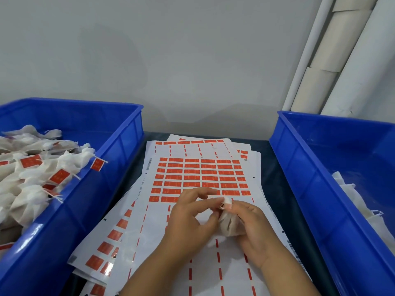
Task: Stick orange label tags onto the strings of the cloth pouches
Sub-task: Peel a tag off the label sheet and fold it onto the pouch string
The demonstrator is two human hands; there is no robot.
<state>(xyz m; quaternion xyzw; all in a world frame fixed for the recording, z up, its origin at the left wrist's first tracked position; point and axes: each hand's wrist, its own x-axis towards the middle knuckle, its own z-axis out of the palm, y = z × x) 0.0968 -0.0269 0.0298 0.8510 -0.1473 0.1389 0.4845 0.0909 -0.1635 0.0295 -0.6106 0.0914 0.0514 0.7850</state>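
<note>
right hand (254,229) cupped one cloth pouch (229,225), grip wrapped around its body so the tied neck stood up toward the left hand (192,218). left grip narrow, fingertips pinching at the neck, probably working the string; no orange tag visible in the pinch. label sheet (201,178) lay directly beneath the grip, tags within reach. tagged pouches (32,178) filled the left bin (102,201); untagged ones waited in the right bin (320,189).

Dark table (275,167): sticker sheets (198,174), blue bins (128,133)
</note>
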